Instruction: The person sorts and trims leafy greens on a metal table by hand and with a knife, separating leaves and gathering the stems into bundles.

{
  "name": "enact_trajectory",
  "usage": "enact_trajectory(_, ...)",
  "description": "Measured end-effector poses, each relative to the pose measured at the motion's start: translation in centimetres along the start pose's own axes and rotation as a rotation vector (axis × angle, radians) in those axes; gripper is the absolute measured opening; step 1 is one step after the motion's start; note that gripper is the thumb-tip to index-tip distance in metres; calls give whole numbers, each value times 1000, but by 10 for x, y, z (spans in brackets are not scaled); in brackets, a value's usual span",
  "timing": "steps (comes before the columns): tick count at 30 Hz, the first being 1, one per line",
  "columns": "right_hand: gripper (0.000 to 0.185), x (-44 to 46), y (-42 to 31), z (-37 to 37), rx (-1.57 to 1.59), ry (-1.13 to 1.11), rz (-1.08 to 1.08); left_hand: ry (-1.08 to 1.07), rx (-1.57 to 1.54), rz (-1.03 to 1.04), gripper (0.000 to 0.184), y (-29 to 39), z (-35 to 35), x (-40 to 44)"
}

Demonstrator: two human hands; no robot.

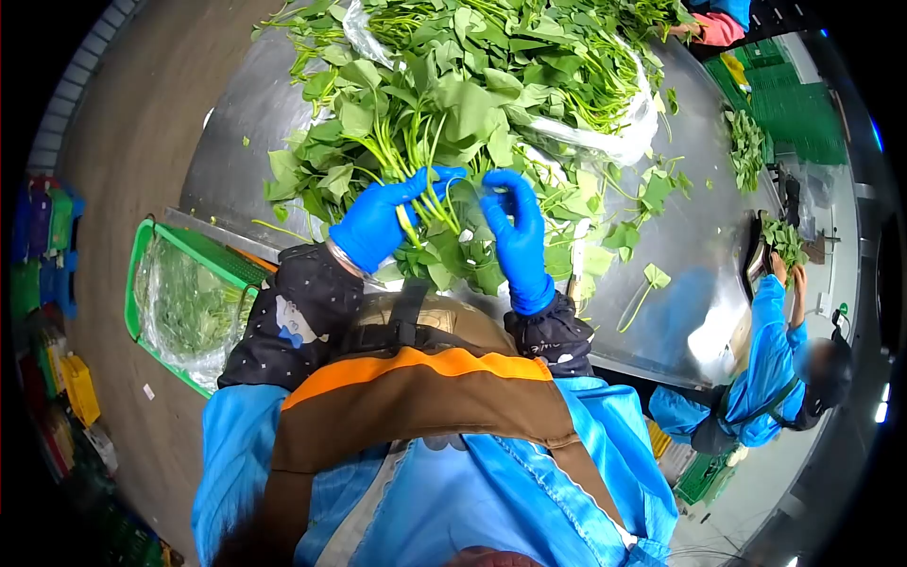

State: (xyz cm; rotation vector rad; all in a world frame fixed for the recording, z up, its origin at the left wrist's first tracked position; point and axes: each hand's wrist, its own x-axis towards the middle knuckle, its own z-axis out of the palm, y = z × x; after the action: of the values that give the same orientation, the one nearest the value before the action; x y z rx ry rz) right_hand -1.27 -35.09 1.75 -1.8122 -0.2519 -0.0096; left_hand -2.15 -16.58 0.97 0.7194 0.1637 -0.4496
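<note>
The bunch (389,156) lies across the grip of the left hand (370,227), its stems passing between the thumb and fingers, with leaves fanning out above and more leaves hanging below. The fingers are curled closed round the stems, with one finger reaching out toward the right hand (518,236). The right hand is raised just beside the bunch, its fingers partly bent and apart, with a gap between thumb and fingers; whether a fingertip touches a leaf, I cannot tell. Both hands are gloved in blue.

The table's (231,132) near edge runs by the person's waist, and both hands are just above that side. The pile (510,57) crowds the space ahead of them. Bare metal shows left of the pile, and a wider stretch lies to the right, with a loose sprig (655,277) and scraps on it. Clear plastic (628,142) lies among the greens.

The bunch's stems are slim and pale green, running unevenly; the leaves are broad, mid-green and overlapping, some showing lighter sides.

Off the near left corner, a green basket (142,269) holds plastic-lined greens. To the right, a co-worker (756,378) in blue holds greens (783,241). A pink sleeve (720,29) shows at the far side.
</note>
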Motion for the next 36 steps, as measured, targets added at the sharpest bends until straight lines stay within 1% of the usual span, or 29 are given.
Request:
enact_trajectory(1, 48, 4, -6, -1, 38, -9, -18, 3, -29, -4, 38, 0, -1, 1)
enact_trajectory(3, 61, 7, -18, 3, 102, -174, 21, -22, -28, -11, 37, 2, 3, -3)
enact_trajectory(4, 65, 9, -15, 7, 40, -310, -34, -17, -47, -18, 37, -3, -2, -1)
enact_trajectory(5, 58, 9, -11, 12, 10, -406, 15, -11, -64, -21, 37, -7, -8, 2)
enact_trajectory(6, 51, 8, -12, 12, -28, -394, 48, -5, -84, -32, 35, -8, -16, 5)
enact_trajectory(7, 45, 7, -18, 12, -65, -388, 80, 4, -161, -101, 35, 0, -5, -3)
enact_trajectory(9, 33, 1, -17, 9, -249, -476, 62, 203, 62, 51, 37, -1, -13, 0)
enact_trajectory(10, 27, -7, -15, 7, -341, -516, 59, 174, -36, 126, 37, 10, -20, 5)
enact_trajectory(11, 24, -19, -10, 7, -377, -611, -18, 117, -21, 179, 37, 21, -27, 8)
enact_trajectory(13, 19, -41, 5, 4, -449, -805, -184, 132, -27, 193, 37, 35, -27, 9)
enact_trajectory(14, 20, -41, 10, -3, -455, -792, -131, 171, 27, 183, 38, 41, -27, 9)
enact_trajectory(15, 20, -39, 13, -16, -460, -777, -80, 161, 65, 192, 38, 42, -26, 9)
enact_trajectory(16, 27, -30, 7, -28, -655, -747, -23, 228, 173, 180, 37, 44, -16, 5)
enact_trajectory(17, 37, -26, -2, -38, -753, -628, -84, 295, 279, 168, 37, 43, -4, 0)
enact_trajectory(19, 35, -15, -30, -43, -606, -538, 159, 369, 296, 138, 35, 27, 2, 0)
enact_trajectory(21, 36, -9, -19, -33, -470, -333, -75, 344, 405, 117, 34, 10, 5, -1)
enact_trajectory(22, 37, -7, -15, -25, -401, -228, -189, 353, 405, 119, 32, 4, 13, -4)
enact_trajectory(23, 38, -6, -18, -19, -338, -254, -116, 379, 454, 101, 32, -2, 20, -5)
enact_trajectory(25, 39, -4, -24, -3, -209, -305, 31, 269, 714, 160, 27, -15, 21, -11)
enact_trajectory(26, 41, -9, -23, 7, -85, -293, 198, 203, 737, 166, 21, -32, 16, -12)
enact_trajectory(27, 44, -14, -30, 7, 62, -374, 421, 136, 762, 174, 17, -46, 12, -15)
enact_trajectory(28, 46, -20, -35, 9, 146, -353, 462, 132, 743, 7, 19, -46, 20, -20)
enact_trajectory(29, 48, -25, -38, 11, 230, -328, 501, 89, 778, -54, 21, -47, 25, -22)
enact_trajectory(30, 48, -32, -19, 16, 315, -252, 461, 43, 815, -114, 25, -47, 30, -23)
enact_trajectory(32, 41, -38, -13, 13, 304, -183, 443, -127, 990, -25, 32, -57, 34, -22)
enact_trajectory(33, 38, -41, -10, 8, 297, -147, 436, -142, 984, -53, 36, -67, 31, -18)
enact_trajectory(34, 36, -41, -2, -1, 261, -151, 489, -164, 978, -78, 39, -82, 25, -11)
enact_trajectory(35, 34, -41, 1, -12, 279, -143, 479, -197, 970, -102, 43, -88, 34, -4)
enact_trajectory(36, 33, -43, 3, -24, 291, -126, 470, -227, 952, -11, 47, -94, 46, -2)
